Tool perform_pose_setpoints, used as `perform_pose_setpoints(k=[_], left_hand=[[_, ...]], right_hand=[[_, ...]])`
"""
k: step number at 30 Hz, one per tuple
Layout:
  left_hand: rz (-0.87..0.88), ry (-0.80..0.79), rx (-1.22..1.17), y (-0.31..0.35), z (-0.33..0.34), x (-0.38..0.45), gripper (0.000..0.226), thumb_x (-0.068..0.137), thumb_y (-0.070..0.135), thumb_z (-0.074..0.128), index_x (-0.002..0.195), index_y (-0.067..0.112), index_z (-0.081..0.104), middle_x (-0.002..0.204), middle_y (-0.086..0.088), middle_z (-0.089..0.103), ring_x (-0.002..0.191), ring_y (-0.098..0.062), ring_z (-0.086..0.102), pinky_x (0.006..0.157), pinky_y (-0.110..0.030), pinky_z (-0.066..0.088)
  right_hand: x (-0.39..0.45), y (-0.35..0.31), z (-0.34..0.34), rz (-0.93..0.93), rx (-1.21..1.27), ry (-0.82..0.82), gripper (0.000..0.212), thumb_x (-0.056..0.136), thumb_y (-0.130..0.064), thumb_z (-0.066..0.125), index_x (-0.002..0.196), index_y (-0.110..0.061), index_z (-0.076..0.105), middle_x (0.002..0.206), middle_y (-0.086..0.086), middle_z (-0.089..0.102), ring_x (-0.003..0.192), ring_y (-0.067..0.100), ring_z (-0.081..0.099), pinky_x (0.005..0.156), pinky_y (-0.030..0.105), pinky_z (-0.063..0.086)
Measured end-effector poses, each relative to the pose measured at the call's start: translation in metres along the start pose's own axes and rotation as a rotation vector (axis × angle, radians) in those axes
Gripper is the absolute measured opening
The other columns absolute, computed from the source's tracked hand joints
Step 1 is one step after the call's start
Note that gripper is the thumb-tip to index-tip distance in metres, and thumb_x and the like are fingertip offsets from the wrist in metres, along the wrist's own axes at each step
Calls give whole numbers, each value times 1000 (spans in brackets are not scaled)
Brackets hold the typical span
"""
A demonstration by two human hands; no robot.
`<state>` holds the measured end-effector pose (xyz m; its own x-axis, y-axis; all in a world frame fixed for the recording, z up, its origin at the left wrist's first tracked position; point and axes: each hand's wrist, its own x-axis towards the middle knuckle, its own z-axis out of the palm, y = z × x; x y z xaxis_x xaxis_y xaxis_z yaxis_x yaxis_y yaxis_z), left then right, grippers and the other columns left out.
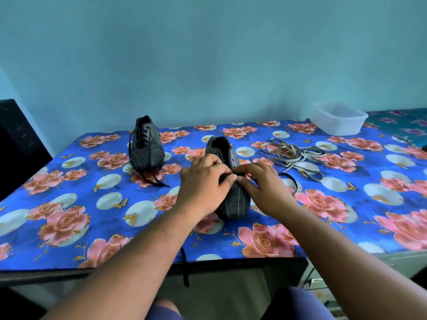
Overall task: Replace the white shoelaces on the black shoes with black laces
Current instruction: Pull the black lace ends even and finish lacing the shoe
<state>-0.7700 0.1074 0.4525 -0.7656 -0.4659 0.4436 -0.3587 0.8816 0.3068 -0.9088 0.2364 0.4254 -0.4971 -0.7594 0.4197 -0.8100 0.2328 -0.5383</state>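
Observation:
A black striped shoe [233,199] lies in the middle of the table, toe toward me. My left hand [203,185] and my right hand [263,188] meet over its lower eyelets, each pinching a black lace [288,179] that loops out to the right. One end of that black lace [184,266] hangs over the table's front edge. A second black shoe [145,144] stands at the back left, laced in black, with loose ends trailing on the cloth. The white laces [293,155] lie in a tangled heap at the right.
The table wears a blue cloth with pink roses [69,222]. A clear plastic tub [337,118] sits at the back right corner. A dark object [16,139] stands off the left edge. A blue wall lies behind.

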Motion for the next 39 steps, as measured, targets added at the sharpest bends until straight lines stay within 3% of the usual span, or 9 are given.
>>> perform_pose_setpoints(k=[8, 12, 15, 18, 25, 30, 34, 36, 39], left_hand=[[-105, -49, -189, -6, 8, 2, 11, 94, 46, 66, 88, 36, 67, 113, 16, 49, 122, -14, 41, 91, -37, 25], [-138, -58, -327, -7, 10, -2, 18, 98, 38, 63, 81, 42, 59, 115, 17, 49, 124, -14, 41, 93, -37, 27], [-158, -28, -408, -14, 17, -7, 18, 93, 50, 55, 75, 46, 56, 110, 19, 50, 120, -14, 45, 102, -48, 36], [-154, 6, -461, -19, 22, -12, 21, 84, 62, 43, 80, 48, 58, 109, 20, 51, 118, -14, 48, 102, -53, 40], [-181, 26, -506, -12, 26, -9, 21, 88, 58, 43, 81, 42, 55, 108, 15, 53, 116, -17, 48, 102, -54, 40], [-208, 53, -726, -14, 32, -11, 14, 89, 44, 53, 84, 34, 61, 104, 9, 54, 115, -21, 50, 108, -41, 39], [-313, 59, -872, -15, 30, -17, 16, 100, 24, 57, 86, 28, 64, 107, 8, 55, 116, -19, 52, 104, -29, 38], [-323, 42, -817, -17, 29, -19, 22, 103, 14, 55, 86, 27, 61, 107, 8, 53, 112, -15, 51, 98, -22, 35], [-259, 7, -596, -19, 26, -19, 15, 103, 18, 54, 90, 25, 55, 103, 8, 50, 100, -11, 49, 84, -15, 33]], right_hand=[[-10, 6, 12, 58, 197, -8, 34, 101, -45, 52, 132, -35, 61, 128, -8, 55, 127, 17, 51, 106, 46, 44], [-11, 7, 13, 82, 227, -11, 31, 102, -40, 56, 132, -36, 61, 128, -10, 54, 126, 15, 51, 107, 45, 44], [-12, 5, 13, 80, 200, -4, 31, 102, -39, 56, 133, -34, 61, 129, -8, 54, 126, 17, 50, 107, 45, 42], [-12, 3, 12, 86, 193, -5, 32, 102, -38, 57, 133, -32, 61, 130, -7, 53, 126, 17, 49, 108, 43, 42], [-12, 3, 12, 95, 199, -11, 33, 102, -39, 56, 134, -33, 60, 132, -8, 53, 128, 17, 48, 108, 45, 42], [-12, 3, 13, 95, 199, -13, 32, 102, -40, 55, 134, -33, 59, 134, -9, 53, 130, 15, 47, 109, 45, 40], [-12, 3, 13, 105, 188, -23, 33, 103, -42, 54, 135, -35, 57, 137, -9, 52, 137, 17, 41, 113, 45, 36], [-13, 2, 12, 109, 179, -23, 33, 103, -41, 54, 135, -35, 57, 137, -8, 52, 135, 16, 40, 114, 43, 35], [-14, 0, 11, 121, 159, -27, 34, 103, -41, 53, 136, -36, 57, 139, -9, 51, 137, 16, 37, 114, 40, 32]])
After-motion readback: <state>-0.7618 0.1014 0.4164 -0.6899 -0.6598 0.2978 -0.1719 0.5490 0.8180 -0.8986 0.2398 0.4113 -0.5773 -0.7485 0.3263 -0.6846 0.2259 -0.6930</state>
